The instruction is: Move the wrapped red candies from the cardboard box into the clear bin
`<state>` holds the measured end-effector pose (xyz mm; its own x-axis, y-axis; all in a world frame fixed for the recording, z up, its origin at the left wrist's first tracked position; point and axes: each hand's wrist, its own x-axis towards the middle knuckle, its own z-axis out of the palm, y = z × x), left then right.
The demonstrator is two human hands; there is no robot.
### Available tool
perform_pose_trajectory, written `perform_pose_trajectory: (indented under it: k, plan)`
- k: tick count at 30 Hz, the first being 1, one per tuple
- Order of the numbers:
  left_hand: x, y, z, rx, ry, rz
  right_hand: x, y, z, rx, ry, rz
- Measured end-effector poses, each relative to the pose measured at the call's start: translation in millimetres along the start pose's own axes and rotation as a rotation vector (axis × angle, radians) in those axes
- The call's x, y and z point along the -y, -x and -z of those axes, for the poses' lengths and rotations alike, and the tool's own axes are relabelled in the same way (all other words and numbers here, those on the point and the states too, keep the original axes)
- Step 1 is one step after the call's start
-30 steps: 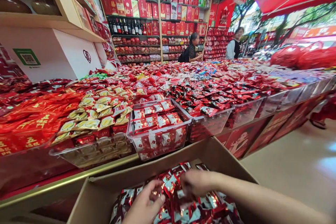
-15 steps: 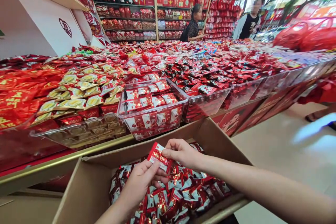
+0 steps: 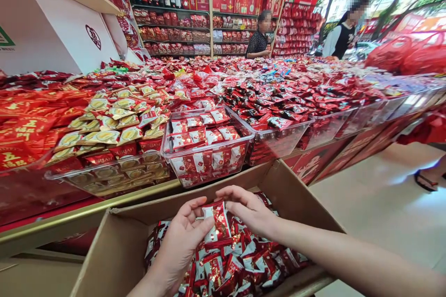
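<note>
My left hand holds a small red and white wrapped candy packet, its thumb on the front and its fingers curled behind the far edge. Close beside the packet's upper right edge is my right hand, fingers loosely parted; it may be touching the wrapper. Both hands are over a cardboard box heaped with loose candy packets of the same look. Just beyond the box, a clear plastic bin holds similar packets in neat rows.
Gold durian packets lie left of the bin, black and red ones right. A gold rail runs along the counter's front. Two people stand behind the counter. A sandalled foot is on the floor at right.
The packet has turned more upright and shifted slightly right and down. My right hand has loosened from its pinch on the packet. The whole view has shifted a little.
</note>
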<state>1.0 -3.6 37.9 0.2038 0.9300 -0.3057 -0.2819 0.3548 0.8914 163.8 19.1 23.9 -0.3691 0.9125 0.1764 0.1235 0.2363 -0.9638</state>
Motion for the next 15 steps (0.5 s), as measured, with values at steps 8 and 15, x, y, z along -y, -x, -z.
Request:
perform_pose_trajectory:
  k: [8, 15]
  plan:
    - [3, -1, 0.2, 0.008, -0.157, -0.018, -16, -4, -5, 0.029, -0.055, -0.161]
    - [10, -5, 2.2, -0.063, -0.172, -0.07, -15, -6, -7, 0.015, 0.036, -0.105]
